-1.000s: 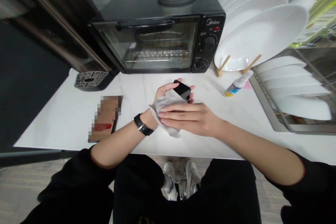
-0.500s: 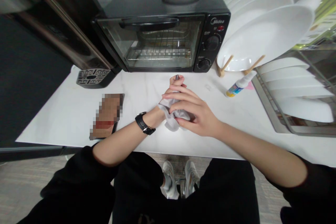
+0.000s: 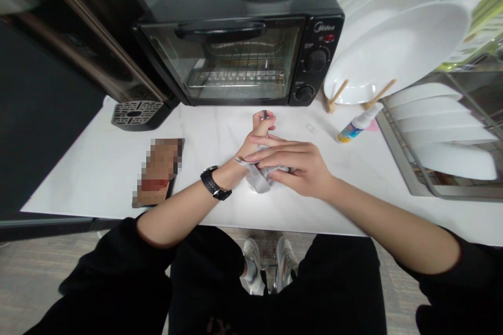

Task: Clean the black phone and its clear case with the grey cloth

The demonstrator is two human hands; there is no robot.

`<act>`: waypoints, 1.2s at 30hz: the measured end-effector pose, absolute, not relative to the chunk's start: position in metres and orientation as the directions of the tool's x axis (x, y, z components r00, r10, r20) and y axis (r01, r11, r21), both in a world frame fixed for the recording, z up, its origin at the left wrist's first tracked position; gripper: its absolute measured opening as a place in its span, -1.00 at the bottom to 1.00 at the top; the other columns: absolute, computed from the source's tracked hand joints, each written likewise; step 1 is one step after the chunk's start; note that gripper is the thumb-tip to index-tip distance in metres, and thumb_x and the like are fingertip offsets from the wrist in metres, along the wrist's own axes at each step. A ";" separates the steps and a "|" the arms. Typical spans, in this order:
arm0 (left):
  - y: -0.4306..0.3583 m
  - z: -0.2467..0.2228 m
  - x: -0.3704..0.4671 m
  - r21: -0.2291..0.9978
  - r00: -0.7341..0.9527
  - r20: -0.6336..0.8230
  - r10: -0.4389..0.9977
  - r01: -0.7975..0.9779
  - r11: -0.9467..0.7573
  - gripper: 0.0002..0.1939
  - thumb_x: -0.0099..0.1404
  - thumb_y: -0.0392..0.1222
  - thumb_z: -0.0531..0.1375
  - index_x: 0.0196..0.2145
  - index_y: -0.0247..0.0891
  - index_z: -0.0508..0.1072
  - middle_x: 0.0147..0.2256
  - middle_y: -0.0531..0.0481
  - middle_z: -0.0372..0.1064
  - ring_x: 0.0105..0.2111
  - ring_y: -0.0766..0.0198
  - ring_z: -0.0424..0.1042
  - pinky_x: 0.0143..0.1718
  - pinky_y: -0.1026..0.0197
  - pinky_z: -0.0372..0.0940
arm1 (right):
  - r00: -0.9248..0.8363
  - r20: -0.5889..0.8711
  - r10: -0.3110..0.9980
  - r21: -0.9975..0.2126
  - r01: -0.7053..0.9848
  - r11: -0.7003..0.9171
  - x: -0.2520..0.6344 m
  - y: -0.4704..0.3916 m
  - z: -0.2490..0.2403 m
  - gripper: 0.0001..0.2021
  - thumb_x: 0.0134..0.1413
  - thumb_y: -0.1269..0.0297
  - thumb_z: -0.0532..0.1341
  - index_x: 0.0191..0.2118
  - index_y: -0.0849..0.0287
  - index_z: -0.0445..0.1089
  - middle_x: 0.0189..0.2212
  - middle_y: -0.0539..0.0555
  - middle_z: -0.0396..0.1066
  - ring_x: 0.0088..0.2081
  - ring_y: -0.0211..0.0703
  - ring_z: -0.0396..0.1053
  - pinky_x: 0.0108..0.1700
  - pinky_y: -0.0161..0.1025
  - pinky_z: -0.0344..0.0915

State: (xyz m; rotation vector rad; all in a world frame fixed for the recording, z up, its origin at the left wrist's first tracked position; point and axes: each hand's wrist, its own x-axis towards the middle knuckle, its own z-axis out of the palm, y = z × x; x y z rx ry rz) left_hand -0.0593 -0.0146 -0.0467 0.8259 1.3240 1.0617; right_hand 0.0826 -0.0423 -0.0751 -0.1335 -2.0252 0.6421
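Observation:
My left hand (image 3: pixel 257 136), with a black watch on its wrist, holds a thin dark phone (image 3: pixel 264 114) edge-on above the white counter; only its top edge shows above the fingers. My right hand (image 3: pixel 298 166) lies across the left one and presses a grey cloth (image 3: pixel 258 179) against the phone. The cloth is bunched under the right fingers and hangs down a little below both hands. Most of the phone is hidden by hands and cloth.
A second phone (image 3: pixel 159 170) lies on the white counter (image 3: pixel 90 167) at the left. A black toaster oven (image 3: pixel 239 42) stands behind, a drip tray (image 3: pixel 133 115) to its left. A small spray bottle (image 3: pixel 356 124), stacked white plates (image 3: pixel 396 36) and a dish rack (image 3: pixel 440 136) fill the right.
The dark phone, flat-faced a second ago, has turned edge-on in my left hand. My right hand has bunched the cloth and slid it along the phone.

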 end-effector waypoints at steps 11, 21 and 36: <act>-0.007 -0.072 -0.068 0.944 -0.075 -0.199 0.977 -0.281 0.171 -0.81 0.40 -0.08 0.21 -0.06 -0.10 0.39 0.10 -0.05 0.32 0.02 0.22 0.45 0.04 0.25 0.37 | -0.695 0.640 0.328 -0.437 0.022 0.899 0.086 -0.039 -0.080 -0.54 0.46 0.35 0.30 0.38 -0.02 0.44 0.42 0.11 0.48 0.58 0.00 0.18 0.66 0.29 -0.07; -0.006 -0.076 -0.064 0.981 0.026 -0.140 0.990 -0.135 0.142 -0.92 0.49 -0.20 0.18 -0.08 -0.09 0.36 -0.04 0.06 0.26 -0.06 0.31 0.41 0.08 0.30 0.29 | -0.537 0.788 0.301 -0.354 0.004 0.935 0.086 -0.041 -0.080 -0.76 0.53 0.22 0.27 0.16 -0.02 0.63 0.10 0.03 0.73 0.36 -0.02 0.52 0.57 0.17 0.23; -0.022 -0.058 -0.091 0.900 0.020 -0.226 0.974 -0.379 0.216 -0.67 0.28 -0.10 0.40 -0.01 -0.06 0.52 0.10 -0.05 0.46 0.18 0.04 0.53 0.05 0.13 0.53 | -0.775 0.622 0.109 -0.057 0.093 0.994 0.088 -0.038 -0.077 -0.46 0.53 0.40 0.20 0.44 -0.30 0.38 0.29 -0.23 0.56 0.43 -0.12 0.43 0.55 -0.08 0.34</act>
